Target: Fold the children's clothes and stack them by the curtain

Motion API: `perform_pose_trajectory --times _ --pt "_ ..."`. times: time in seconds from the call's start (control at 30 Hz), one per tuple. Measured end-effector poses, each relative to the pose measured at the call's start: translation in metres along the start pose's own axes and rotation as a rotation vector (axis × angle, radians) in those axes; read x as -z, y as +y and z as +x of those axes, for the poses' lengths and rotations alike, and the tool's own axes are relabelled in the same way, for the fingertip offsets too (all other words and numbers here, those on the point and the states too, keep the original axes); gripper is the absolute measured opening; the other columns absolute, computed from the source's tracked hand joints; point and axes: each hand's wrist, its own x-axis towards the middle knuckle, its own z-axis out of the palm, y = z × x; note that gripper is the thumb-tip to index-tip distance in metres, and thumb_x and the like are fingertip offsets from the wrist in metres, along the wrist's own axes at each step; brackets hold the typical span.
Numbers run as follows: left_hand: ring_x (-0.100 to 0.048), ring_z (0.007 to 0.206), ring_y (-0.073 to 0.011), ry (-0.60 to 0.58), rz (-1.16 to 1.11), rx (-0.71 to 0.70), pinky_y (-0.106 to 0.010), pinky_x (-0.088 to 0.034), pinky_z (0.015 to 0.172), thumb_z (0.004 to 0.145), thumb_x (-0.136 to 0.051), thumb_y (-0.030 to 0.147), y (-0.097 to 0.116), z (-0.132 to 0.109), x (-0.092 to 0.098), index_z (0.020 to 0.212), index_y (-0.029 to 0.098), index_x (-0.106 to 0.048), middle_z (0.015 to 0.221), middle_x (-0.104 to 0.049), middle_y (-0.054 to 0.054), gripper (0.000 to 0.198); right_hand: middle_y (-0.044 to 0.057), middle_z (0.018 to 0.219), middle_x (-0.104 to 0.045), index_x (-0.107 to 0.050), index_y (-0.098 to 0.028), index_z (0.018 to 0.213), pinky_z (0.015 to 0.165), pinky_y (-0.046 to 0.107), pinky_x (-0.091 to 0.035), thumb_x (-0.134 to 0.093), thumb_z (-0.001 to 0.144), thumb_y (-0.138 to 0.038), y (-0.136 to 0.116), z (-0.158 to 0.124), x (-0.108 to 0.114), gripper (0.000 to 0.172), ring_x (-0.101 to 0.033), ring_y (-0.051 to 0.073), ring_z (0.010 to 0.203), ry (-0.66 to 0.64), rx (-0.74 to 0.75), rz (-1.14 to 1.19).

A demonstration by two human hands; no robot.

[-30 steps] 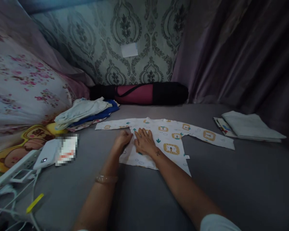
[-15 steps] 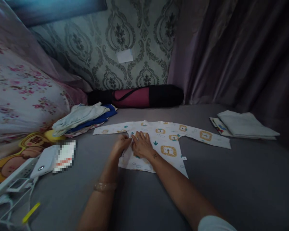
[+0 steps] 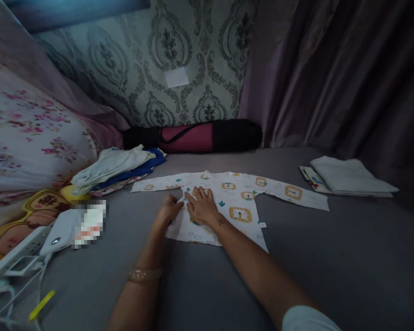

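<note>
A small white long-sleeved shirt (image 3: 227, 230) with yellow lion faces and green leaf prints lies spread on the grey sheet, both sleeves stretched out sideways. On the left half of its body my right hand (image 3: 202, 207) rests flat, palm down, fingers spread. My left hand (image 3: 168, 210) is at the shirt's left side edge below the sleeve, its fingers curled and closed on the fabric there. The thumb points toward my right hand. Part of the print under both hands is hidden.
Left lies a clothes pile (image 3: 113, 168); right, folded white cloth (image 3: 353, 177). A black and maroon bag (image 3: 189, 138) runs along the wall. A power strip (image 3: 17, 253), white box (image 3: 60, 232), cables and yellow strip (image 3: 42, 305) sit at the left on the grey sheet (image 3: 331, 266).
My left hand has shifted slightly left along with the shirt's side edge. The right hand stays flat on the shirt. The whole view has moved a little.
</note>
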Motion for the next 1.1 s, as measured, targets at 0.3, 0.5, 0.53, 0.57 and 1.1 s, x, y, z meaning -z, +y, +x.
perform_pose_trajectory --times 0.3,0.5,0.53,0.57,1.1 --pt "-0.067 0.071 -0.0242 0.074 0.172 -0.106 -0.035 -0.044 0.059 0.080 -0.050 0.029 -0.020 0.000 -0.004 0.077 0.025 -0.064 0.073 -0.069 -0.011 0.014 0.005 0.154 -0.031 -0.044 -0.030 0.143 0.114 0.051 -0.008 -0.035 0.095 -0.041 0.002 -0.005 0.005 0.049 -0.021 0.032 0.143 0.008 0.018 0.113" --pt "-0.065 0.095 -0.0299 0.218 0.198 -0.259 -0.044 -0.046 0.080 0.087 -0.045 0.028 -0.010 -0.019 -0.003 0.096 0.021 -0.062 0.090 -0.068 -0.015 0.021 0.005 0.158 -0.022 -0.042 -0.030 0.144 0.115 0.049 0.001 -0.033 0.096 -0.043 -0.001 0.000 0.017 0.050 -0.011 0.028 0.146 -0.142 -0.021 0.207" --pt "-0.063 0.100 -0.0302 0.267 0.182 -0.350 -0.045 -0.045 0.085 0.089 -0.044 0.028 -0.005 -0.022 -0.003 0.101 0.020 -0.061 0.094 -0.067 -0.016 0.023 0.005 0.158 -0.022 -0.040 -0.029 0.145 0.115 0.049 -0.001 -0.031 0.097 -0.044 0.001 0.004 0.020 0.051 -0.011 0.027 0.146 -0.189 -0.030 0.224" --pt "-0.061 0.105 -0.0298 0.300 0.167 -0.445 -0.045 -0.044 0.089 0.090 -0.042 0.027 0.001 -0.025 -0.004 0.105 0.018 -0.060 0.099 -0.067 -0.016 0.025 0.006 0.158 -0.023 -0.037 -0.027 0.146 0.116 0.049 -0.004 -0.028 0.098 -0.046 0.003 0.007 0.025 0.053 -0.013 0.025 0.145 -0.231 -0.038 0.238" --pt "-0.016 0.145 -0.0319 -0.070 0.422 -0.610 -0.052 -0.019 0.115 0.098 -0.024 0.048 0.039 -0.053 -0.045 0.149 0.005 -0.026 0.156 -0.019 -0.019 0.067 0.015 0.156 -0.023 -0.032 -0.009 0.148 0.114 0.050 -0.009 -0.021 0.101 -0.037 0.078 -0.045 0.036 0.055 -0.017 0.027 0.144 -0.066 -0.167 -0.030"
